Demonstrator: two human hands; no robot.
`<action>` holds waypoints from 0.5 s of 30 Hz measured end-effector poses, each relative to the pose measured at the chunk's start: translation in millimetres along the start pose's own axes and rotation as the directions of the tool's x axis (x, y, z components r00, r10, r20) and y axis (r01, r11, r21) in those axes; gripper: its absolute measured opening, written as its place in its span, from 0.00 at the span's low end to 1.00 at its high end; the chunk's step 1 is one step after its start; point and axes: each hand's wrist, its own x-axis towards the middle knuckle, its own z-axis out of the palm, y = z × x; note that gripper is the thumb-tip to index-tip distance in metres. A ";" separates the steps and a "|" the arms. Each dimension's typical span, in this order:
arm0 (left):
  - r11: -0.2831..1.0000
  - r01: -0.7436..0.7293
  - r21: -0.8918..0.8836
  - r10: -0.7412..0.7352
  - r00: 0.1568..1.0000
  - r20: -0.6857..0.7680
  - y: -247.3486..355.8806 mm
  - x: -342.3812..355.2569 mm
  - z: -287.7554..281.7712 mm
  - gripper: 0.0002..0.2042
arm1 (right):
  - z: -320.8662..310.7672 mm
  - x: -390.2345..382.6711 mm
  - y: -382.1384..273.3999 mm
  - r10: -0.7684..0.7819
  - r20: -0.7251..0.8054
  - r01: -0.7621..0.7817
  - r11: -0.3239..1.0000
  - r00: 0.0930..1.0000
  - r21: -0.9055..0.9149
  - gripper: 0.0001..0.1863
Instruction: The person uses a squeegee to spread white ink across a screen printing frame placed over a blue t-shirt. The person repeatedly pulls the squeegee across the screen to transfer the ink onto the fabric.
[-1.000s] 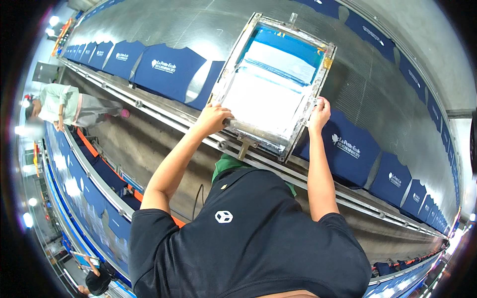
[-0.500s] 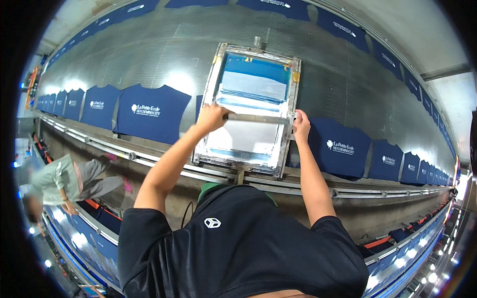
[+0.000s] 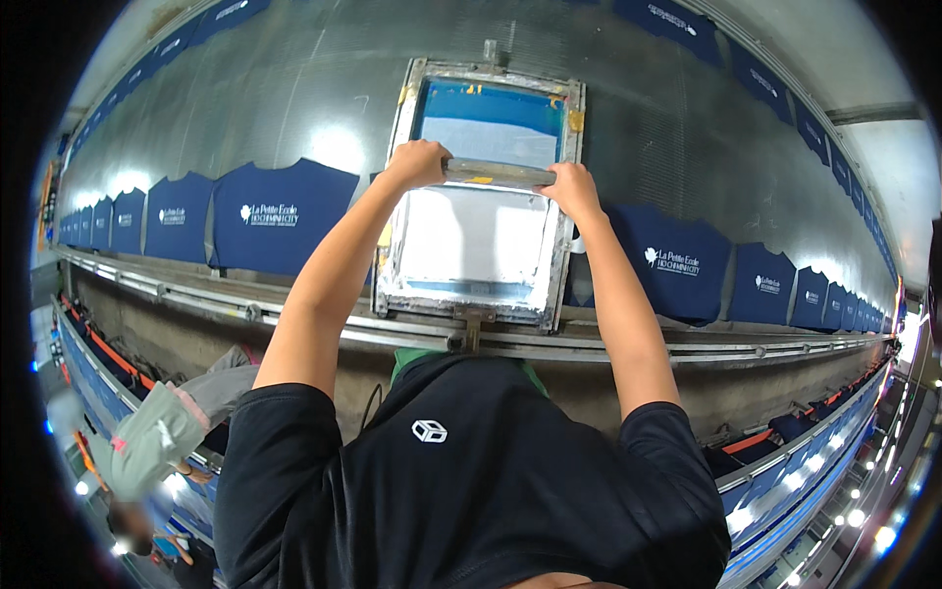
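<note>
A screen printing frame (image 3: 575,147) with a metal rim lies on the long table before me. Blue covers the far end of its mesh, and white ink spreads over the near part. Across the middle runs a squeegee (image 3: 498,174) with a flat bar handle. My left hand (image 3: 419,163) is closed round the squeegee's left end, and my right hand (image 3: 575,188) grips its right end. Navy fabric pieces with white prints lie on both sides, the nearest being a left piece (image 3: 285,218) and a right piece (image 3: 667,265). Whatever lies beneath the frame is mostly hidden.
A metal rail (image 3: 628,346) follows the table's near edge, between the table (image 3: 294,108) and me. More navy pieces line the far edge. Another person (image 3: 162,422) in a light green top is at the lower left, by a second table.
My right hand has moved from the frame's right rim onto the squeegee. Both hands and the squeegee are now farther up the frame. The other person has shifted lower in view.
</note>
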 end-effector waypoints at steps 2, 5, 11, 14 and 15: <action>1.000 -0.014 0.027 0.017 0.997 -0.080 -6.4 -15.0 16.4 0.18 | -4.8 -18.1 -21.4 0.104 0.107 -0.113 0.990 0.989 0.085 0.20; 1.000 -0.020 -0.011 0.019 0.993 -0.115 5.3 -60.4 39.5 0.17 | 22.2 -66.8 -18.4 -0.065 -0.046 0.065 0.998 0.997 0.000 0.17; 0.989 -0.119 -0.083 0.092 0.955 -0.283 30.1 -191.5 100.2 0.21 | 71.5 -194.2 -33.2 -0.139 -0.185 0.153 0.986 0.973 0.067 0.19; 0.995 -0.093 -0.045 0.076 0.955 -0.286 36.7 -238.8 126.1 0.25 | 84.5 -235.5 -45.4 -0.166 -0.180 0.183 0.979 0.970 0.084 0.20; 0.991 -0.136 -0.004 0.127 0.932 -0.341 40.4 -248.3 130.4 0.25 | 80.8 -249.6 -50.8 -0.172 -0.152 0.186 0.979 0.973 0.079 0.21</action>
